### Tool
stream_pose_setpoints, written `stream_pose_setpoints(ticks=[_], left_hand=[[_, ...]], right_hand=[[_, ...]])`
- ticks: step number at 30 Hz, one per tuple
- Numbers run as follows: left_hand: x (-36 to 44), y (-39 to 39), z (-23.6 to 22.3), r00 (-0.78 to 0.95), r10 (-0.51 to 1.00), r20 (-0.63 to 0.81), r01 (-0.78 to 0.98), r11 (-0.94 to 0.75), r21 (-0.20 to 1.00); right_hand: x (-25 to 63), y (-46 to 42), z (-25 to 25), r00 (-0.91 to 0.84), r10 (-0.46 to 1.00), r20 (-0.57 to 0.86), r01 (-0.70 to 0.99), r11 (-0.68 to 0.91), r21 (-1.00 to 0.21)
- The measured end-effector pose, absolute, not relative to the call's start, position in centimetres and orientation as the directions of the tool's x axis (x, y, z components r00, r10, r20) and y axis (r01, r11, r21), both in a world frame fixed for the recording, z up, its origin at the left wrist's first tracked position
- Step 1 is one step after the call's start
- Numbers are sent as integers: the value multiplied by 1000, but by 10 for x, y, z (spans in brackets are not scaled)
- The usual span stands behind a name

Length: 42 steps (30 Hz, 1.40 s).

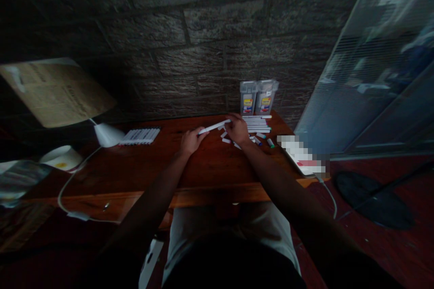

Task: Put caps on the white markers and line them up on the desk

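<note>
A white marker (214, 126) is held above the desk, tilted up to the right. My left hand (190, 142) is closed round its lower left end. My right hand (238, 129) has its fingers closed at the upper right end of the same marker. Just under and beside my right hand lie several loose marker caps (260, 136), some with coloured ends. Behind it, a stack of white markers (256, 124) lies side by side. Farther left, a neat row of white markers (140, 136) rests on the desk.
Two clear plastic cases (257, 97) stand against the brick wall. A lamp (61, 92) and a white paper bowl (63, 158) are on the left, with a cord hanging over the desk (217, 171) edge. A blurred white object (301, 156) lies at the right edge.
</note>
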State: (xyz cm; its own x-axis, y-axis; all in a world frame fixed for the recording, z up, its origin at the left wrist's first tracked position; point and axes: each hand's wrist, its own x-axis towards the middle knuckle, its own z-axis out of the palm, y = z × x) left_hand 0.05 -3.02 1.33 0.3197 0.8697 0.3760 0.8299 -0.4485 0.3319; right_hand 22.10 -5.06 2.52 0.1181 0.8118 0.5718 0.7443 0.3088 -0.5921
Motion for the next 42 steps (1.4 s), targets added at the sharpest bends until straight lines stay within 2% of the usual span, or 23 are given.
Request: stream_pose_setpoints(ticks=[2,6,10,12,14,17,19,22,25,28,36,42], left_hand=[[0,-29,12,334,860,386,817,-468,336],[0,-29,11,367,844,390,793,-504,342],[3,-32,12,398,811,429,752,-556,355],[5,-34,13,392,797,460,730,-573,372],[6,-35,13,363,807,466,723,-560,405],[6,-33,12,316,841,438,726,-512,459],[4,-31,11,302,854,424,728,-493,475],[2,-29,10,312,857,410,716,-496,491],[2,-28,10,343,842,416,698,-525,487],[2,-28,11,356,833,424,702,-538,467],[3,-31,14,332,862,382,724,-493,483],[2,-29,12,347,848,400,701,-518,490]], right_hand=[[219,-52,27,40,797,603,741,381,-554],[215,-54,26,-177,827,533,708,483,-515],[212,-53,23,-244,805,541,690,536,-486],[213,-53,24,-219,809,545,709,516,-481],[219,-54,29,-140,841,523,761,429,-486],[237,-57,37,124,895,428,844,131,-521],[253,-60,41,310,891,331,832,-85,-549],[275,-62,45,456,854,252,785,-253,-566],[286,-62,46,526,837,150,737,-360,-573],[287,-60,45,518,849,102,750,-394,-531],[276,-54,38,342,910,233,910,-260,-324],[272,-51,33,355,909,220,905,-276,-323]])
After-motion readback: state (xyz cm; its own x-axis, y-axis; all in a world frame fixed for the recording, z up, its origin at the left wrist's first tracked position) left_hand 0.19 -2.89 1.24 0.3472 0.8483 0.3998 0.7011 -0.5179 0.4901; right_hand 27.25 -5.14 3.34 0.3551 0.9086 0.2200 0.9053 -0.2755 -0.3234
